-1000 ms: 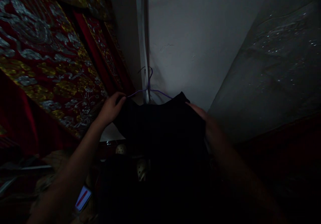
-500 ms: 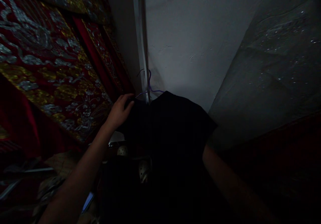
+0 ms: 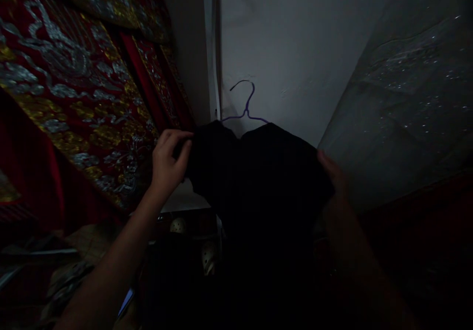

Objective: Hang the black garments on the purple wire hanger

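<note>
A black short-sleeved shirt (image 3: 258, 172) hangs in front of me on a thin purple wire hanger (image 3: 247, 112). The hanger's hook points up and to the left, over the wall. My left hand (image 3: 170, 156) pinches the shirt's left shoulder, thumb below and fingers above. At the opposite sleeve, my right hand (image 3: 335, 175) is dim and partly behind the cloth. Its fingertips show at the sleeve's upper edge, and the rest of its grip is hidden. The lower part of the shirt fades into darkness.
Red cloth (image 3: 70, 79) with silver and gold embroidery hangs at the left. A pale wall (image 3: 288, 39) with a vertical strip (image 3: 214, 49) stands behind. Glittery translucent sheeting (image 3: 406, 98) covers the right. Cream perforated clogs (image 3: 209, 257) sit low, near dark shelving.
The shirt and hanger have shifted right, away from the strip, and the hook shows fully. My right hand has come out from behind the shirt to its sleeve edge.
</note>
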### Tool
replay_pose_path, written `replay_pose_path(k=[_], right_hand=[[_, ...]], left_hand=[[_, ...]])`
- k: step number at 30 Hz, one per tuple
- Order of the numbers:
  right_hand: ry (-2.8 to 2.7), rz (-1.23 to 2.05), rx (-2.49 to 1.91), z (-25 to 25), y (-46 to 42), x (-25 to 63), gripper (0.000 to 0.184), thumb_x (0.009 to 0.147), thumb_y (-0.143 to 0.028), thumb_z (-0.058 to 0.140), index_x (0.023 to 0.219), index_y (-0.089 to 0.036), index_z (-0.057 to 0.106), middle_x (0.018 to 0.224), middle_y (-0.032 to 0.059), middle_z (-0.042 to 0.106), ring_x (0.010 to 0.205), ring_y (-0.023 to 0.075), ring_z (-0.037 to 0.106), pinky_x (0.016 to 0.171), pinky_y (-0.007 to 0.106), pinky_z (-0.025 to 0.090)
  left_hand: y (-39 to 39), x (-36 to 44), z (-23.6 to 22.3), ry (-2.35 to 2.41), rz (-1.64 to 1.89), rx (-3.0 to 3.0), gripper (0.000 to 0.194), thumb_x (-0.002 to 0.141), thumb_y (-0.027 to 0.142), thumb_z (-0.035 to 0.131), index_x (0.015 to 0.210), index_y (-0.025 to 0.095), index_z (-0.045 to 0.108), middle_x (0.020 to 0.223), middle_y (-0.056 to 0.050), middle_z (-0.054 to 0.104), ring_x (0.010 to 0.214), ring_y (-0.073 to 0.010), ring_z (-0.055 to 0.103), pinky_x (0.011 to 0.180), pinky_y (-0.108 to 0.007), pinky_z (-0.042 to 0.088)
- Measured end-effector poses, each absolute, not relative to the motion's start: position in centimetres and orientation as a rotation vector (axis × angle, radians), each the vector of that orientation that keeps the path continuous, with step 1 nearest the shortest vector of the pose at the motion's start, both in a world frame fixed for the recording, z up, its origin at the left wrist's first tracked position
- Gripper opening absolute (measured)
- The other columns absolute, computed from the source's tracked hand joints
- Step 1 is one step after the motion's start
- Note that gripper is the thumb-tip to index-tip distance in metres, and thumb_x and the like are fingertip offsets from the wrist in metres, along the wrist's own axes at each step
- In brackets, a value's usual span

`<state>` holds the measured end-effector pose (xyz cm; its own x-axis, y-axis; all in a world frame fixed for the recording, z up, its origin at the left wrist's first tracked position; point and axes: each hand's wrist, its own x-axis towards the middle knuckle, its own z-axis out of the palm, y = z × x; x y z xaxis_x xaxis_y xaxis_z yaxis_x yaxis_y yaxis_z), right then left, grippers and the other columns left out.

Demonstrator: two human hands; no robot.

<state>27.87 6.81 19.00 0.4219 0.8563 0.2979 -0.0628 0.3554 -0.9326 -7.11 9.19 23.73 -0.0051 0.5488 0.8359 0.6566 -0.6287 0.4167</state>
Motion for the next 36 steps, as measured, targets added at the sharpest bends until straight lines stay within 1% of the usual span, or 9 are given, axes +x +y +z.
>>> replay_pose_path(k=[6, 10, 13, 17, 19, 22, 27, 30, 36], right_hand=[[-1.797, 1.154, -0.879, 18.0, -2.5, 23.7, 0.066, 0.057, -0.051, 0.090, 0.119, -0.037, 0.072, 0.120, 0.0038, 0.072, 0.105, 0.0304, 0.069, 0.086, 0.040, 0.058], [-2.457, 1.454, -0.490, 19.5, -3.1, 19.7, 0.042, 0.081, -0.042, 0.076, 0.121, -0.031, 0.072, 0.116, 0.0042, 0.073, 0.105, 0.0231, 0.069, 0.094, 0.035, 0.052], [-2.298, 1.067, -0.645, 18.6, 0.3, 18.9, 0.029, 0.091, -0.037, 0.066, 0.118, -0.029, 0.072, 0.111, 0.0049, 0.073, 0.105, 0.0209, 0.068, 0.096, 0.036, 0.050], [-1.969, 0.579, -0.897, 15.3, 5.2, 19.3, 0.039, 0.083, -0.036, 0.074, 0.121, -0.027, 0.070, 0.128, 0.0080, 0.065, 0.123, 0.0258, 0.057, 0.107, 0.044, 0.042], [-1.998, 0.714, -0.938, 14.0, 6.6, 19.8, 0.025, 0.085, -0.042, 0.070, 0.100, -0.023, 0.077, 0.108, 0.0070, 0.072, 0.105, 0.0252, 0.065, 0.094, 0.041, 0.051], [-1.920, 1.077, -0.986, 13.9, 7.8, 20.6, 0.039, 0.087, -0.055, 0.064, 0.076, -0.019, 0.075, 0.071, 0.0024, 0.070, 0.066, 0.0181, 0.065, 0.063, 0.030, 0.052], [-1.502, 1.186, -0.969, 18.9, 11.1, 21.9, 0.044, 0.070, -0.058, 0.079, 0.089, -0.019, 0.078, 0.082, 0.0032, 0.077, 0.066, 0.0171, 0.069, 0.063, 0.026, 0.052], [-1.382, 1.085, -0.931, 22.0, 13.5, 22.5, 0.044, 0.063, -0.056, 0.085, 0.087, -0.019, 0.078, 0.079, 0.0031, 0.077, 0.066, 0.0172, 0.069, 0.064, 0.026, 0.053], [-1.226, 1.079, -0.989, 19.5, 13.3, 24.6, 0.046, 0.064, -0.055, 0.085, 0.094, -0.021, 0.077, 0.082, 0.0032, 0.078, 0.067, 0.0190, 0.071, 0.064, 0.029, 0.055]], left_hand=[[5.2, -6.1, 23.1, -1.667, -2.295, -2.993, 0.045, 0.095, 0.049, 0.051, 0.128, 0.020, 0.058, 0.110, -0.012, 0.071, 0.100, -0.0257, 0.069, 0.090, -0.043, 0.055], [2.3, -7.5, 21.6, -2.221, -2.261, -3.087, 0.046, 0.083, 0.039, 0.069, 0.125, 0.024, 0.059, 0.097, -0.007, 0.068, 0.071, -0.0168, 0.066, 0.066, -0.032, 0.055], [0.3, -8.8, 21.4, -2.293, -1.785, -3.213, 0.039, 0.083, 0.038, 0.070, 0.120, 0.027, 0.063, 0.083, -0.001, 0.062, 0.054, -0.0091, 0.051, 0.047, -0.023, 0.040], [-0.3, -10.2, 22.0, -1.934, -1.338, -3.218, 0.023, 0.088, 0.042, 0.064, 0.101, 0.024, 0.071, 0.079, -0.002, 0.066, 0.070, -0.0159, 0.061, 0.060, -0.026, 0.049], [0.6, -10.6, 22.1, -1.826, -1.428, -3.064, 0.024, 0.090, 0.042, 0.062, 0.102, 0.023, 0.070, 0.081, -0.003, 0.069, 0.077, -0.0191, 0.066, 0.068, -0.030, 0.053], [2.7, -11.0, 22.1, -1.711, -1.676, -2.702, 0.034, 0.086, 0.041, 0.068, 0.113, 0.022, 0.065, 0.087, -0.004, 0.072, 0.082, -0.0208, 0.070, 0.077, -0.034, 0.056], [4.6, -10.5, 21.4, -1.412, -1.763, -2.034, 0.032, 0.091, 0.037, 0.061, 0.119, 0.022, 0.064, 0.114, -0.008, 0.068, 0.107, -0.0243, 0.065, 0.097, -0.042, 0.052], [4.4, -9.3, 19.9, -1.271, -1.655, -1.935, 0.020, 0.095, 0.032, 0.054, 0.107, 0.023, 0.067, 0.103, -0.007, 0.068, 0.102, -0.0243, 0.064, 0.095, -0.042, 0.051], [5.0, -6.0, 14.9, -1.520, -1.000, -2.732, 0.058, 0.099, 0.028, 0.046, 0.155, 0.032, 0.032, 0.098, -0.003, 0.071, 0.082, -0.0202, 0.068, 0.078, -0.032, 0.053]])
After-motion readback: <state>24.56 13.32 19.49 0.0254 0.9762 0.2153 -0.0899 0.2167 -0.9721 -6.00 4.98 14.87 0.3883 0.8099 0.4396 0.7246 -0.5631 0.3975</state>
